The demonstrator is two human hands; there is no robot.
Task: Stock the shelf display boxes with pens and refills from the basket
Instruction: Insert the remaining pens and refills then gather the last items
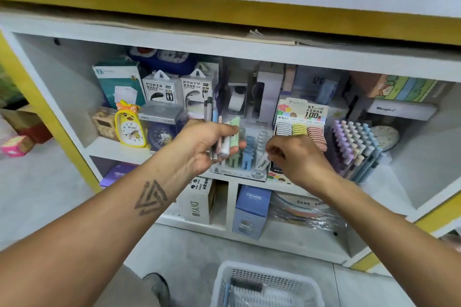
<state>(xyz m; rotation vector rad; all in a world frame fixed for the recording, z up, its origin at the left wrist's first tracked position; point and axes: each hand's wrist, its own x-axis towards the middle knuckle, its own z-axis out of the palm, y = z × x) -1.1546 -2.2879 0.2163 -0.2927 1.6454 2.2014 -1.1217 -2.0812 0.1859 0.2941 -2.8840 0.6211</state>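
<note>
The left hand [208, 143] is gripping a bunch of pastel pens and refills [222, 136] upright before the shelf display box [245, 157]. The right hand [290, 157], fingers curled, is pinching a white refill [264, 161] over it. The white basket [268, 286] is sitting on the near floor.

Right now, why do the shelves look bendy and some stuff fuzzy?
Head view: the wide-angle lens bows the shelf edge; the right hand is slightly smeared, probably by motion; the basket at the bottom is soft; lighting is even, with no glare.
</note>
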